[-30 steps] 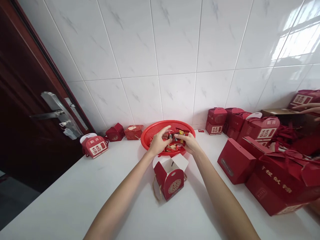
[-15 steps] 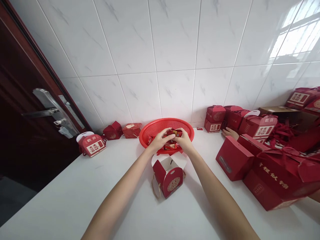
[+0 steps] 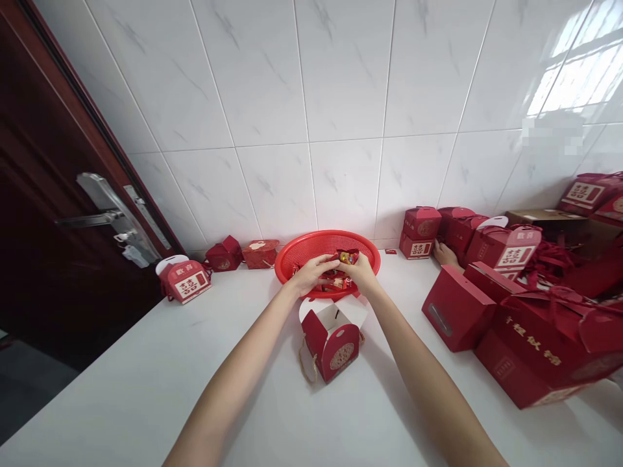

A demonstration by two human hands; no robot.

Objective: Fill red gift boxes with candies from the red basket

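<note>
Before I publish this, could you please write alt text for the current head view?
Two bare hands, left and right, gather wrapped sweets over a red basket. An open red box stands in front; more red boxes line both sides.

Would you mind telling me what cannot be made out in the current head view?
All in the head view:
Red basket floor: mostly covered by sweets and the left hand and right hand.
Count of the wrapped sweets at the right hand: overlapping, partly behind fingers.
Open gift box floor: behind its front wall.
Co-worker's hand: forearm behind red boxes.
Small red item by the wall: print too small.
</note>
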